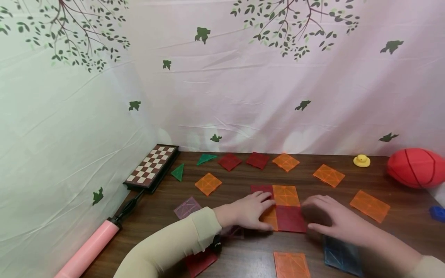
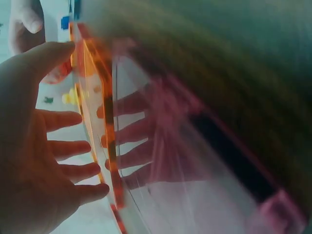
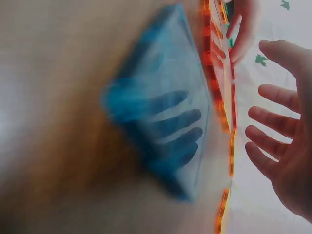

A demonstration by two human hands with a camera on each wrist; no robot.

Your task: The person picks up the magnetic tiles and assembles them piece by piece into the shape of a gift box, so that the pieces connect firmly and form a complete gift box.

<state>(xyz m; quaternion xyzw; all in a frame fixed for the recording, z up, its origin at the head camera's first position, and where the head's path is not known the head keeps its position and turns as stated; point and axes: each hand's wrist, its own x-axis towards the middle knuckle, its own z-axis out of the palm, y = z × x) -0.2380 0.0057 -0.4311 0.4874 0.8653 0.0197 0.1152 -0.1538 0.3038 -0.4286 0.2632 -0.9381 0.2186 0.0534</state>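
Observation:
Two red and two orange translucent square tiles lie edge to edge as a checkered block: red (image 1: 260, 188) and orange (image 1: 286, 196) at the back, orange (image 1: 271, 219) and red (image 1: 291, 219) in front. My left hand (image 1: 248, 211) rests on the block's left side with fingers spread, partly covering the left tiles. Beside its right edge, my slightly blurred right hand (image 1: 332, 218) hovers with nothing in its grasp. Extended fingers show on the left hand (image 2: 44, 141) and the right hand (image 3: 287, 131) in the wrist views. A blue tile (image 1: 342, 255) lies below the right hand.
Loose orange (image 1: 208, 183), red (image 1: 258, 160), purple (image 1: 187, 207) and green (image 1: 178, 172) tiles surround the block. A chessboard (image 1: 152, 166) and pink pump (image 1: 90, 247) lie left. At right are a yellow duck (image 1: 361, 161), red ball (image 1: 416, 168) and blue object (image 1: 437, 213). Printed cloth (image 1: 236, 88) hangs behind.

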